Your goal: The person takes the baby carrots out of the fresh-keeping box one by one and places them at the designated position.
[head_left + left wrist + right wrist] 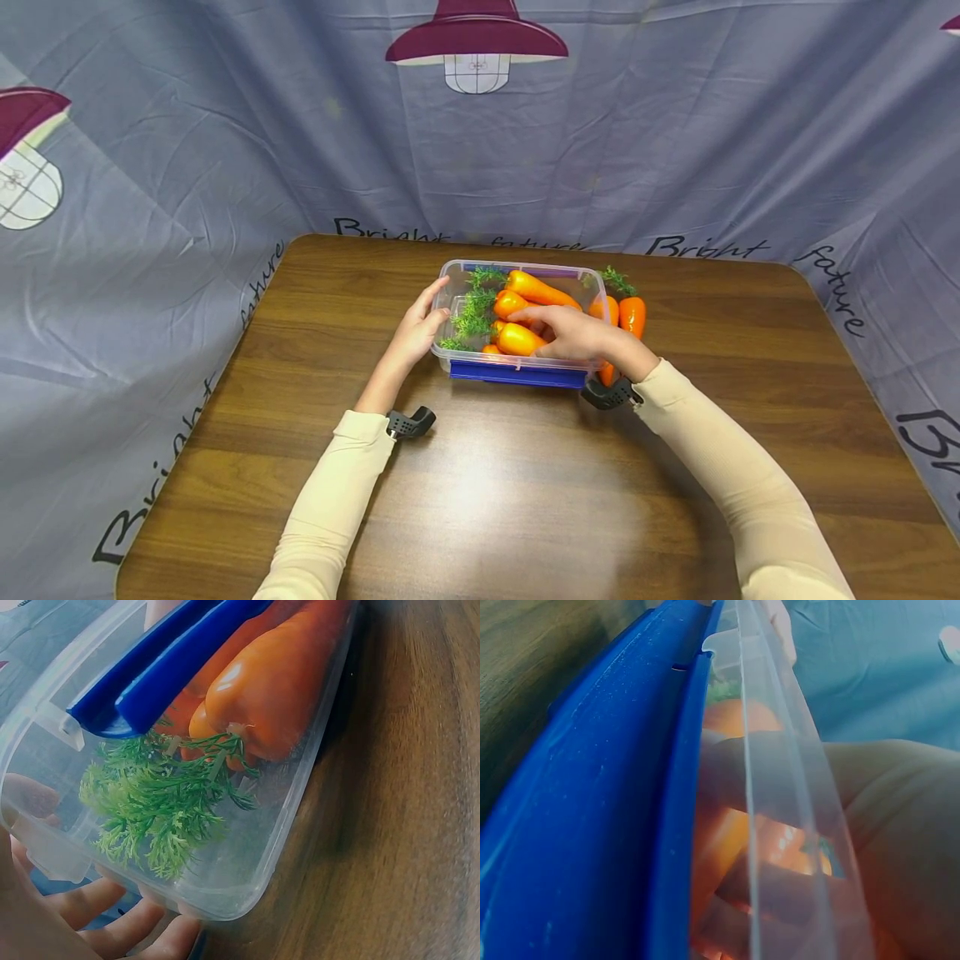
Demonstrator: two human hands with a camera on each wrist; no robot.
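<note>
In the head view, a clear plastic box [558, 362] sits on the wooden tabletop [480, 483], its long axis running left to right, a blue clasp [517, 373] hanging along the near side. The left hand [415, 332] holds the left end, thumb over the rim. The right hand [576, 332] reaches in over the right end, its bent fingers among the orange carrots [540, 292] inside. These lie mostly left to right, leafy green tops [472, 321] toward the left hand, tapered ends toward the right. More carrots, the loose ones [633, 317], lie just beyond the box's right end, turned near to far; the right hand is much the nearer to them.

The left wrist view shows the left hand's fingers curving round the outside of the box's end, with the leafy tops just across the clear wall.

In the right wrist view, the right hand's fingers show through the near wall, curled down about orange carrots; whether they actually grip one, I cannot tell.
</note>
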